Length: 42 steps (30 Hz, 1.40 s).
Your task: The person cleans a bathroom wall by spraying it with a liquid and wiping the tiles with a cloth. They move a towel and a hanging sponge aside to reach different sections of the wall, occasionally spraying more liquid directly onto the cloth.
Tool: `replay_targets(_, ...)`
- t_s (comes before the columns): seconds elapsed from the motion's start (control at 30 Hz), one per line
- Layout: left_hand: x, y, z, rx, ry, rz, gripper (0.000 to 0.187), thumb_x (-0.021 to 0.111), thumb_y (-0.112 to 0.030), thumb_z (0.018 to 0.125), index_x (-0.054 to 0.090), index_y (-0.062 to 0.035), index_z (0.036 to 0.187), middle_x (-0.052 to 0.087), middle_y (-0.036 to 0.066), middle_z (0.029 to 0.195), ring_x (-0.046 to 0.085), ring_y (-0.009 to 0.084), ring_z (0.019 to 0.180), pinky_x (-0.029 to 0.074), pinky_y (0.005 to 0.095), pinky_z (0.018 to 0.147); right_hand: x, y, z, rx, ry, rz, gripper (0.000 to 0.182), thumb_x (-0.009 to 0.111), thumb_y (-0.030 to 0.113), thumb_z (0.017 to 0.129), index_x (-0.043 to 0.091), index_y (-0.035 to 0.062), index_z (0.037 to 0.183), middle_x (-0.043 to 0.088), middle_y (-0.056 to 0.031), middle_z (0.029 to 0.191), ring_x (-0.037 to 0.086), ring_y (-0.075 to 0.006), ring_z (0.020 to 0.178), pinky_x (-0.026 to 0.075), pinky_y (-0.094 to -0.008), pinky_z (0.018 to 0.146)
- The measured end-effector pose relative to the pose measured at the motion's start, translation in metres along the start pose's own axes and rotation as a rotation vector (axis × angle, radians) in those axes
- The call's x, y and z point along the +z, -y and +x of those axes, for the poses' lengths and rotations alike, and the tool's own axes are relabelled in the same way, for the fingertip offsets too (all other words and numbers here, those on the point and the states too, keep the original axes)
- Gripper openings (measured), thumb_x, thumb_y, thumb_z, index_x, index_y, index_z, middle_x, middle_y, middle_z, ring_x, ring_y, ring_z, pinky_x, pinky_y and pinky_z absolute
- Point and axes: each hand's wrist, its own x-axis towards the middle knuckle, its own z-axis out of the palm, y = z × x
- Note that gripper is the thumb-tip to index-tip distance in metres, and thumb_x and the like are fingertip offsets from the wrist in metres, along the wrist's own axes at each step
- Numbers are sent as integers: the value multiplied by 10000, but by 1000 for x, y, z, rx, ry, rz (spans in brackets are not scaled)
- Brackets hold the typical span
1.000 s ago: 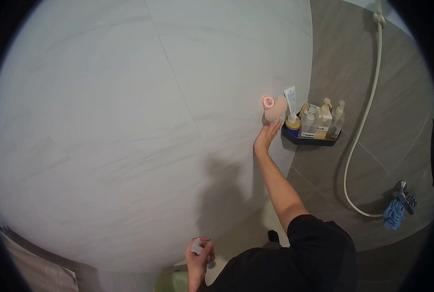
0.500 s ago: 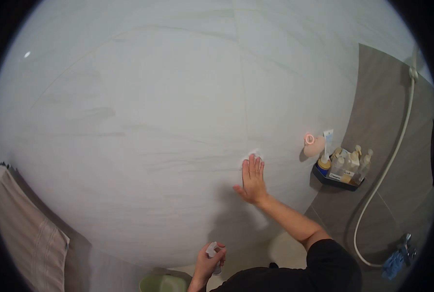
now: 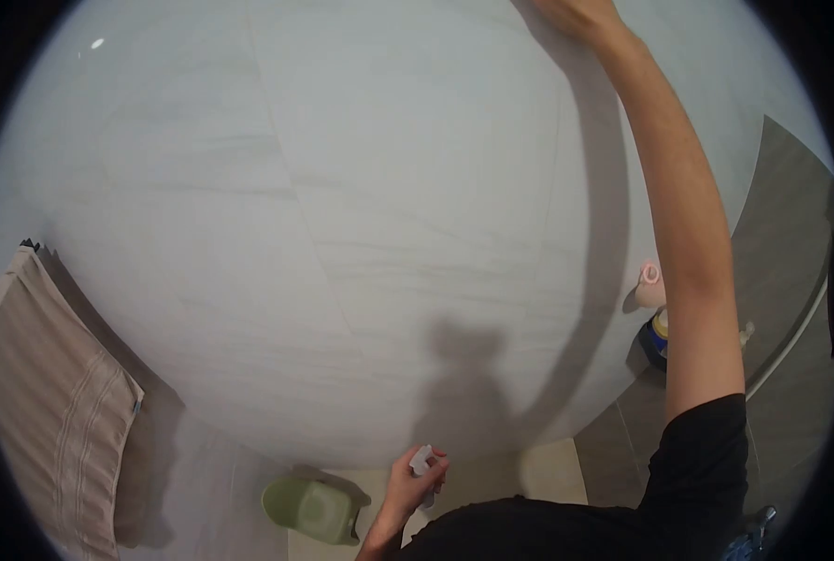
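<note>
My left hand (image 3: 409,488) is low in the picture, its fingers closed around a small spray bottle with a white head (image 3: 421,460). Stretched far up along the pale tiled wall (image 3: 417,215), my right arm reaches the top edge of the view. Only the back part of my right hand (image 3: 574,11) shows there; its fingers are cut off, so what it touches or holds cannot be seen.
A beige towel (image 3: 57,402) hangs at left. A green plastic stool or tub (image 3: 314,510) stands on the floor. At right, a pink item (image 3: 649,288) is on the wall beside a dark corner shelf (image 3: 653,348), partly behind my arm. A shower hose (image 3: 795,341) runs behind.
My right hand has swung far up the wall from where it pressed a white wipe flat, and the wipe is out of view. The camera view has shifted. My left hand still grips the bottle.
</note>
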Motion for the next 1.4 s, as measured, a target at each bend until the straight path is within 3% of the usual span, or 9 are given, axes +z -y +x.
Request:
replay_targets(0.13, -1, 5, -5, 28, -21, -71, 180, 715, -90, 921, 625, -4, 1051, 618, 29, 729, 595, 103, 597, 478, 259, 525, 16, 26, -61, -219, 59, -157, 746, 345, 536, 1025, 205, 70, 1590, 129, -140, 1673, 71, -303, 1549, 50, -483, 1262)
replay_targets(0.2, 1, 6, -6, 54, -29, -82, 175, 715, -88, 920, 625, -4, 1044, 617, 28, 734, 594, 100, 594, 477, 256, 525, 48, 22, -128, -381, 47, 46, 776, 482, 605, 945, 325, 175, 1572, 235, -80, 1659, 215, -340, 1519, 170, -622, 1184)
replay_targets(0.53, 0, -8, -9, 43, 45, -6, 187, 718, -117, 924, 630, -11, 1050, 606, 15, 724, 579, 86, 599, 461, 252, 533, 62, 119, -473, -431, 774, 188, 687, 532, 580, 934, 407, 259, 1529, 335, 50, 1615, 305, -169, 1471, 242, -483, 1200)
replay_targets(0.6, 2, -12, -13, 48, 47, -14, 189, 719, -123, 925, 630, -13, 1050, 606, 15, 724, 579, 85, 603, 461, 252, 536, 63, 124, -502, -462, 662, 167, 653, 544, 570, 931, 448, 261, 1498, 356, 46, 1601, 358, -192, 1433, 268, -487, 1183)
replay_targets(0.77, -4, -1, -13, 34, 65, 14, 201, 720, -145, 930, 628, -16, 1054, 610, 19, 725, 586, 87, 620, 460, 262, 535, 64, 94, -436, -622, 531, 157, 621, 559, 553, 930, 480, 267, 1475, 369, 42, 1594, 398, -212, 1411, 270, -513, 1180)
replay_targets(1.17, 3, 0, -13, 63, -21, -79, 201, 714, -122, 928, 623, -3, 1062, 615, 30, 731, 581, 104, 615, 462, 271, 554, 8, 32, -22, -225, -23, -62, 724, 444, 532, 982, 279, 147, 1573, 207, -92, 1658, 173, -308, 1524, 136, -519, 1233)
replay_targets(1.27, 2, 4, -11, 83, -18, -77, 185, 707, -108, 921, 617, 3, 1038, 600, 43, 710, 582, 124, 604, 468, 284, 538, 20, 42, -4, -135, 20, -100, 747, 333, 562, 1028, 211, 84, 1590, 153, -136, 1667, 82, -301, 1547, 70, -486, 1261)
replay_targets(1.33, 2, 0, -13, 93, -16, -75, 181, 707, -109, 922, 617, 1, 1034, 600, 44, 709, 581, 124, 605, 467, 285, 541, 44, 45, -30, -358, -160, -20, 766, 561, 518, 927, 326, 165, 1564, 254, -79, 1651, 241, -330, 1511, 193, -551, 1212)
replay_targets(1.4, 2, 1, -8, 109, -12, -84, 178, 706, -110, 922, 617, -1, 1030, 600, 46, 709, 581, 124, 606, 466, 286, 544, 37, 72, -89, -429, 46, 68, 819, 573, 538, 912, 314, 118, 1565, 237, -104, 1654, 209, -333, 1523, 182, -547, 1218)
